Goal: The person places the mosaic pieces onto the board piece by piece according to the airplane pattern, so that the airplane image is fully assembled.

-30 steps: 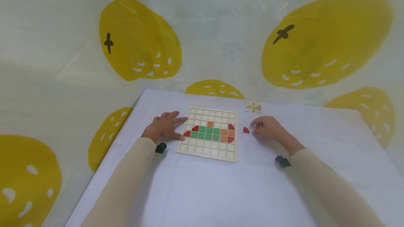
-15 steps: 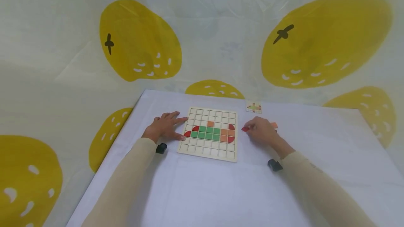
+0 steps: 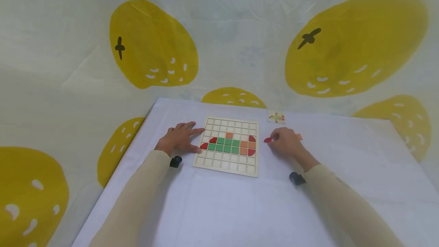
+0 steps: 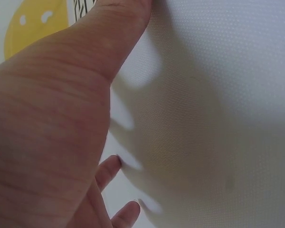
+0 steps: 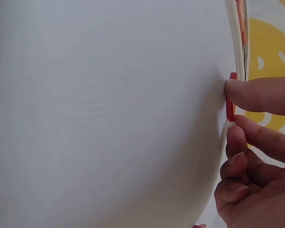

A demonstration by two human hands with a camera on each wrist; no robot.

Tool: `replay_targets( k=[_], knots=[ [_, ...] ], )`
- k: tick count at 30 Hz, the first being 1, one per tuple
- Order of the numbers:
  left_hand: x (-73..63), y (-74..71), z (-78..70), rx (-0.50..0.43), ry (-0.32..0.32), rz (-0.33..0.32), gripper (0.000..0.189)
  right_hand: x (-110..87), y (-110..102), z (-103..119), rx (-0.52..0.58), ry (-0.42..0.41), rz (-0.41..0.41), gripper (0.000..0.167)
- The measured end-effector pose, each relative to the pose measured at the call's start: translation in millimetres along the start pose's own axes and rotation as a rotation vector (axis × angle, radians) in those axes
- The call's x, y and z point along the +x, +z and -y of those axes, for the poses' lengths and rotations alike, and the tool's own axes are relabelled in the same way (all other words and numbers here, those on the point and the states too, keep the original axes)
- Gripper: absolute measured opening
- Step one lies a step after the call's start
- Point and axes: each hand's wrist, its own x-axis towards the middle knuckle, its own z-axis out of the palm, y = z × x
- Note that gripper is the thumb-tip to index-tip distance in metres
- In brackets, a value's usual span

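Note:
A cream grid board lies on the white table with green, orange and red tiles set in its cells. My left hand rests flat at the board's left edge, fingers spread, with the thumb and a finger touching the rim. Beyond the right edge, my right hand pinches a red quarter-circle tile between thumb and finger. In the right wrist view that red tile stands edge-on by the thumb tip, the other fingers curled. The left wrist view gives only the left hand over white cloth.
A small pattern card lies behind the right hand. An orange tile peeks out just past that hand, partly hidden. A red piece shows at the bottom of the right wrist view. The patterned backdrop rises behind the table.
My right hand has shifted slightly left and taken the red quarter-circle tile from the table, uncovering an orange tile behind it. The left hand stays put.

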Motion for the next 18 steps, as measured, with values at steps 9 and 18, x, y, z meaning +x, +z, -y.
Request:
replay_targets(
  k=[9,18],
  knots=[
    [0.3,-1.5,-1.2,-0.004,-0.001,0.005,0.095,2.3,-2.5,3.7,0.025,0.043,0.03,0.033],
    [-3.5,-1.6,-2.3,-0.008,0.0,-0.005,0.095,6.5,-3.2,10.7,0.043,-0.005,0.069,0.035]
  ],
)
